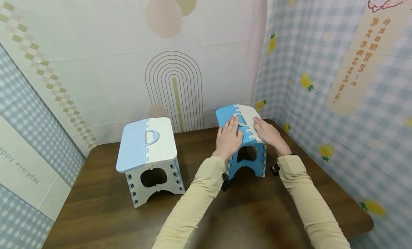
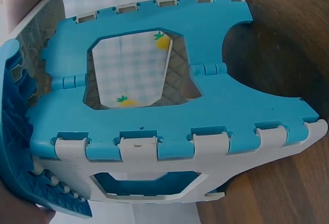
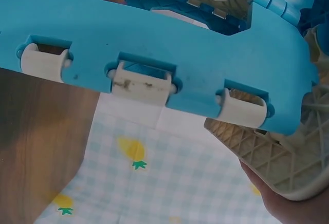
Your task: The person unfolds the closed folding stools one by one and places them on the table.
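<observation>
A blue and white folding stool [image 1: 245, 158] stands unfolded at the table's back right. My left hand [image 1: 229, 137] rests on the blue half of its seat, fingers extended beside the carrying handle. On the white half lies my right hand [image 1: 268, 132], over the outer edge. From the left wrist, the stool's blue end panel [image 2: 139, 121] shows its cut-out and white hinge tabs along both sides. The right wrist view shows the same blue panel [image 3: 169, 49] close up, with the ribbed underside of the white seat half [image 3: 277, 157] above my right hand.
To the left, a second folding stool [image 1: 146, 145], pale blue and white, stands unfolded. Both stools are on a brown wooden table [image 1: 103, 213] with rounded corners. A pale patterned cloth [image 1: 106, 63] hangs behind, and a checked cloth with pineapples [image 1: 322, 99] hangs at right.
</observation>
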Demonstrator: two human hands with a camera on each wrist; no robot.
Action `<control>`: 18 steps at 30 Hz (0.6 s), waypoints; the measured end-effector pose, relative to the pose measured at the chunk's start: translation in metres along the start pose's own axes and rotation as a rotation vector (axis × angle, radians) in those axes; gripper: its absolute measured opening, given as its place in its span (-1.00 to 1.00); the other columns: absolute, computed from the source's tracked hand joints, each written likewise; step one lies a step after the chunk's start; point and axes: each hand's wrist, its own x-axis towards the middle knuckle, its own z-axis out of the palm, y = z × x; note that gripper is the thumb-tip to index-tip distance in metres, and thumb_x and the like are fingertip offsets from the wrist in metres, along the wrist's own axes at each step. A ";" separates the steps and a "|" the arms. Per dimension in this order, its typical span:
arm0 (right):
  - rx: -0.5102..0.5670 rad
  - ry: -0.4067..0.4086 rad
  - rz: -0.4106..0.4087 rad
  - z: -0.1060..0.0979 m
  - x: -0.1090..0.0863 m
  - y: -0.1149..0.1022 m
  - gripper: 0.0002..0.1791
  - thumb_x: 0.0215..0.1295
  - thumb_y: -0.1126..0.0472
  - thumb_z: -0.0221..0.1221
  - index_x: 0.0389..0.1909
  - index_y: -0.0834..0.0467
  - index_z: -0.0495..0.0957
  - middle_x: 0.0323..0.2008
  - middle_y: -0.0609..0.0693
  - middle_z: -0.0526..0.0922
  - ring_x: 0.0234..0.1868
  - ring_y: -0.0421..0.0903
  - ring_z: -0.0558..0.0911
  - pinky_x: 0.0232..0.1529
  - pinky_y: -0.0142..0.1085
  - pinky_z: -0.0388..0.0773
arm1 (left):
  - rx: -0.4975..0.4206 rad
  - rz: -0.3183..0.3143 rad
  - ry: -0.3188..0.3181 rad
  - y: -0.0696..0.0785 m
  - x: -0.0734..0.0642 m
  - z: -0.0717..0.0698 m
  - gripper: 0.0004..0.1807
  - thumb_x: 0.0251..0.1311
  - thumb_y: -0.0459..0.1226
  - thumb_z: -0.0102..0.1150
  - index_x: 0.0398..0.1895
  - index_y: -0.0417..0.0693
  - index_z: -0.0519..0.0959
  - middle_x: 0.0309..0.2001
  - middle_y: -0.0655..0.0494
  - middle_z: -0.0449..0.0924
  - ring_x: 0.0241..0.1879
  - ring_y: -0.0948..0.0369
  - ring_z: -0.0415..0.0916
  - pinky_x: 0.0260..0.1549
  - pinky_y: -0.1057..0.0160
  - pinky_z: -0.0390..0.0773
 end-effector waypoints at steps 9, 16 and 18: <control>-0.029 0.030 0.011 -0.005 -0.003 0.001 -0.39 0.56 0.01 -0.43 0.51 0.20 0.01 0.52 0.21 0.02 0.52 0.25 0.02 0.48 0.15 -0.01 | 0.018 -0.011 -0.020 0.004 0.001 -0.001 -0.39 0.51 -0.03 -0.48 0.56 0.08 -0.12 0.57 0.19 -0.16 0.57 0.15 -0.20 0.55 0.05 -0.15; -0.016 0.042 -0.008 -0.001 -0.005 -0.001 -0.39 0.55 0.01 -0.40 0.50 0.19 0.03 0.52 0.21 0.03 0.50 0.27 0.05 0.45 0.18 0.03 | 0.076 -0.046 -0.018 0.003 0.001 -0.002 -0.40 0.52 -0.01 -0.47 0.56 0.10 -0.07 0.57 0.22 -0.11 0.57 0.17 -0.18 0.55 0.10 -0.14; -0.028 0.048 -0.015 0.001 -0.006 0.000 -0.40 0.55 0.02 -0.39 0.50 0.20 0.04 0.51 0.22 0.04 0.50 0.27 0.06 0.45 0.18 0.04 | 0.090 -0.055 -0.025 0.003 -0.001 -0.001 -0.41 0.52 -0.03 -0.48 0.55 0.09 -0.05 0.56 0.22 -0.09 0.57 0.17 -0.18 0.55 0.11 -0.13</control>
